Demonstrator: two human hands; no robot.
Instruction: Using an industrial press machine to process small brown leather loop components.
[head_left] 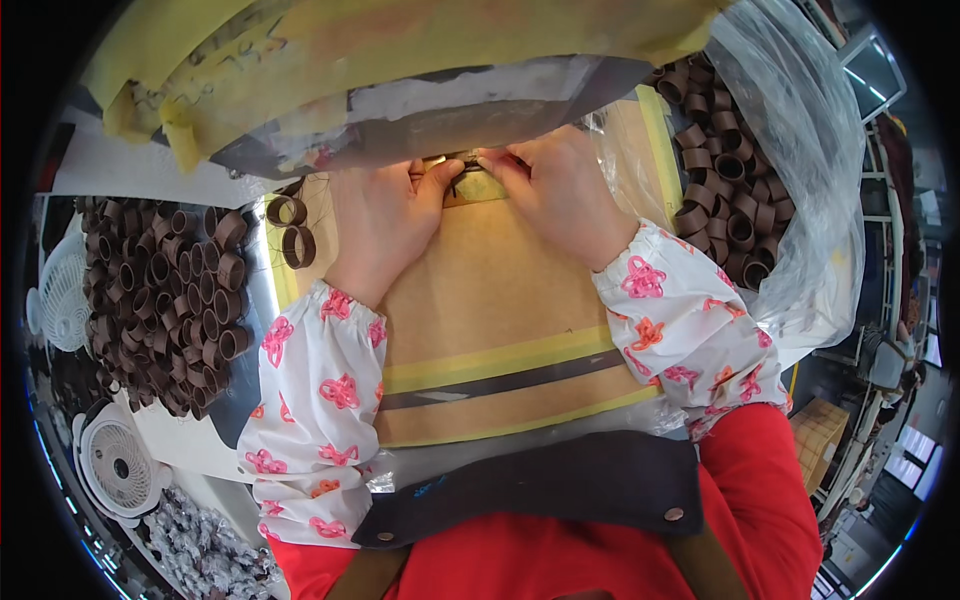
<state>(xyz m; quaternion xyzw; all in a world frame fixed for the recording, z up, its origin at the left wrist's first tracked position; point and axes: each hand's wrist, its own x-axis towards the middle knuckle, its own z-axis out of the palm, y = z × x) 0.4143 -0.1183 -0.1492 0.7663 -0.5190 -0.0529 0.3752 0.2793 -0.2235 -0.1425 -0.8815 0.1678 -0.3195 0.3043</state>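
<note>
A machine housing (400, 90), covered in yellow sheet and grey tape, spans the top of the view. Just beneath its lower edge, a small lit plate (480, 188) sits at the far end of a tan padded work board (480, 280). My left hand (390, 215) is closed, thumb and fingers pinched at a small dark piece (465, 166) partly hidden under the housing. Opposite it, my right hand (555, 200) pinches at the same spot; what exactly its fingertips hold is too small to name. Two brown rings (298, 247) lie left of my left hand.
Piles of brown rings lie at left (160, 300) and right (740, 200), the right pile beside crumpled clear plastic (810, 180). White fans (118, 465) stand at the far left, near a heap of silvery wrapped items (200, 540). A woven box (815, 440) is at lower right.
</note>
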